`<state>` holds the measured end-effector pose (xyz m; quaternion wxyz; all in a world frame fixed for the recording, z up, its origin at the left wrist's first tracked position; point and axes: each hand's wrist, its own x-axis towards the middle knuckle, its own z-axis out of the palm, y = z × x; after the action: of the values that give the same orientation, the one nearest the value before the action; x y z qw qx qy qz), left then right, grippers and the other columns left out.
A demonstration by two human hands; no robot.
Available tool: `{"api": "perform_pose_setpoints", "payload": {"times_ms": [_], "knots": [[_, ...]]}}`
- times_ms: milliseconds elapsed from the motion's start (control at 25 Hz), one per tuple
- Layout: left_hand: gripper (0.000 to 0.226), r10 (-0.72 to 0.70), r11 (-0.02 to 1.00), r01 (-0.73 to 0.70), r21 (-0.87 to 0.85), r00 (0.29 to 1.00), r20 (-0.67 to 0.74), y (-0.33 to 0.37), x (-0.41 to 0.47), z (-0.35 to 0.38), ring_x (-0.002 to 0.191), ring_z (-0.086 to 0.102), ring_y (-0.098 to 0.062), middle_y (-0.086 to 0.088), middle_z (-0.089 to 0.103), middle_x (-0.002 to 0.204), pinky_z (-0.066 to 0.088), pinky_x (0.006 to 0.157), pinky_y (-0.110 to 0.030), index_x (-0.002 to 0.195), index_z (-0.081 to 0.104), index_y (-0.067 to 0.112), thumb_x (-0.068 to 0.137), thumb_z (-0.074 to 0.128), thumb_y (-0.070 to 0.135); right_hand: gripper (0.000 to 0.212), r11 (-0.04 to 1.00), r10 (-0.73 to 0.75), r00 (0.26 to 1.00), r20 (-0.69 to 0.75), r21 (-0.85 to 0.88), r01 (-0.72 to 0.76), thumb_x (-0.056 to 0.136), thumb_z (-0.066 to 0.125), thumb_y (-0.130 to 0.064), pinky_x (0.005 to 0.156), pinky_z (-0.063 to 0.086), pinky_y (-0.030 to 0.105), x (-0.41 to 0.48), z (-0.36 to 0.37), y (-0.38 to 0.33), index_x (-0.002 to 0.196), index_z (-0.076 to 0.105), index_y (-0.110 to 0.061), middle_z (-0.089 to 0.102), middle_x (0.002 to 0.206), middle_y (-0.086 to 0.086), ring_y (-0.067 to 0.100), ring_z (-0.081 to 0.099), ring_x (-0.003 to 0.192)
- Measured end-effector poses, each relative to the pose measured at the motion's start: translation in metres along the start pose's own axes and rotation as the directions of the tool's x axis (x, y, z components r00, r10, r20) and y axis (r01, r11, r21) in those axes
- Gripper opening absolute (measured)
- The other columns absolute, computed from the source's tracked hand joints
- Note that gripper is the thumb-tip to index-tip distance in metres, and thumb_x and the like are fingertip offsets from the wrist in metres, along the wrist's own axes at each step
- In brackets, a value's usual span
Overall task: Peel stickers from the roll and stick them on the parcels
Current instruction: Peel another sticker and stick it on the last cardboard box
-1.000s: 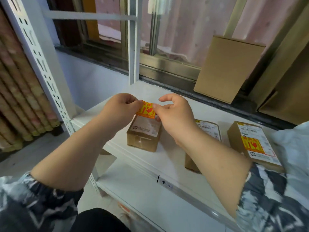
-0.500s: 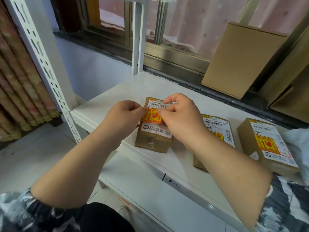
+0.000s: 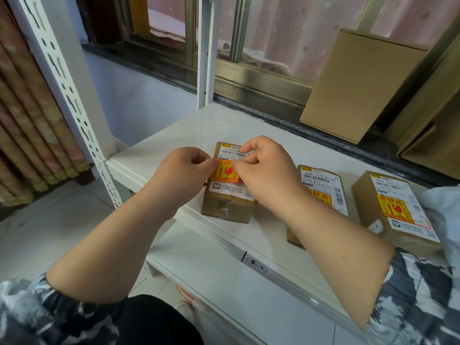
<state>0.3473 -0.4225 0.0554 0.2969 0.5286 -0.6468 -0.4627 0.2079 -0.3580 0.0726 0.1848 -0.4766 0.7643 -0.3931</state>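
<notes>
A yellow and red sticker (image 3: pixel 226 171) lies against the white label on top of the left brown parcel (image 3: pixel 229 205). My left hand (image 3: pixel 185 170) pinches the sticker's left edge and my right hand (image 3: pixel 267 170) pinches its right edge. Whether the sticker is fully stuck down I cannot tell. The middle parcel (image 3: pixel 321 188) and the right parcel (image 3: pixel 395 210) each carry the same kind of sticker on their labels. My right forearm hides part of the middle parcel. The sticker roll is not in view.
The parcels stand in a row on a white shelf (image 3: pixel 174 143) with a lower shelf (image 3: pixel 224 290) beneath. White perforated uprights (image 3: pixel 67 95) stand at the left. Larger cardboard boxes (image 3: pixel 358 83) lean on the window sill behind. A pale cloth (image 3: pixel 445 210) lies at the right edge.
Both hands have lowered the sticker from above the left parcel down onto its label. The camera has moved closer and tilted down.
</notes>
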Motion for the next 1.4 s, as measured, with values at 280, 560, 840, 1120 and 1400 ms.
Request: {"api": "perform_pose_setpoints", "payload": {"times_ms": [280,560,840,1120,1400], "knots": [[0.027,0.016,0.998,-0.017,0.059,1.000,0.003,-0.003,0.002,-0.001,0.081,0.074,-0.011,0.009,0.076,0.081,0.054,0.064,-0.025,0.089,0.073,0.021,0.099,0.063,0.044,0.015,0.999,-0.029,1.000,-0.012,-0.029,0.029,0.092,0.065,-0.024,0.059,0.042,0.023,0.001,0.005,0.003,0.106,0.063,-0.027,0.077,0.086,-0.003,0.012,0.072,0.081],[0.025,0.044,0.994,-0.045,0.096,0.999,0.010,-0.005,0.002,-0.001,0.082,0.073,-0.012,0.009,0.075,0.084,0.047,0.059,-0.022,0.088,0.071,0.023,0.099,0.063,0.045,0.014,0.999,-0.035,0.999,-0.035,-0.033,0.033,0.089,0.067,-0.022,0.063,0.045,0.024,0.004,0.007,0.005,0.103,0.064,-0.027,0.076,0.082,-0.003,0.013,0.074,0.083],[0.026,0.055,0.991,-0.056,0.121,0.998,0.007,-0.005,0.003,-0.001,0.085,0.074,-0.015,0.008,0.076,0.086,0.049,0.060,-0.024,0.089,0.071,0.023,0.098,0.064,0.046,0.016,0.999,-0.038,0.999,-0.028,-0.040,0.037,0.089,0.067,-0.022,0.061,0.044,0.023,0.003,0.005,0.004,0.104,0.065,-0.025,0.076,0.083,-0.004,0.012,0.072,0.083],[0.026,0.040,0.993,-0.041,0.107,0.999,0.013,-0.006,0.002,-0.001,0.082,0.072,-0.012,0.010,0.075,0.086,0.047,0.059,-0.023,0.091,0.071,0.022,0.098,0.064,0.047,0.014,0.999,-0.041,0.998,-0.038,-0.032,0.040,0.089,0.067,-0.021,0.064,0.049,0.025,0.006,0.007,0.006,0.102,0.066,-0.025,0.076,0.080,-0.004,0.012,0.074,0.081],[0.017,0.089,0.996,-0.089,-0.009,0.996,-0.018,-0.014,0.001,0.000,0.082,0.075,-0.018,0.005,0.072,0.086,0.063,0.080,-0.041,0.095,0.069,0.023,0.097,0.068,0.040,0.014,0.997,-0.053,0.998,-0.033,-0.063,0.051,0.087,0.068,-0.022,0.063,0.048,0.024,0.007,0.008,0.006,0.100,0.066,-0.025,0.076,0.082,-0.004,0.013,0.073,0.083]]}}
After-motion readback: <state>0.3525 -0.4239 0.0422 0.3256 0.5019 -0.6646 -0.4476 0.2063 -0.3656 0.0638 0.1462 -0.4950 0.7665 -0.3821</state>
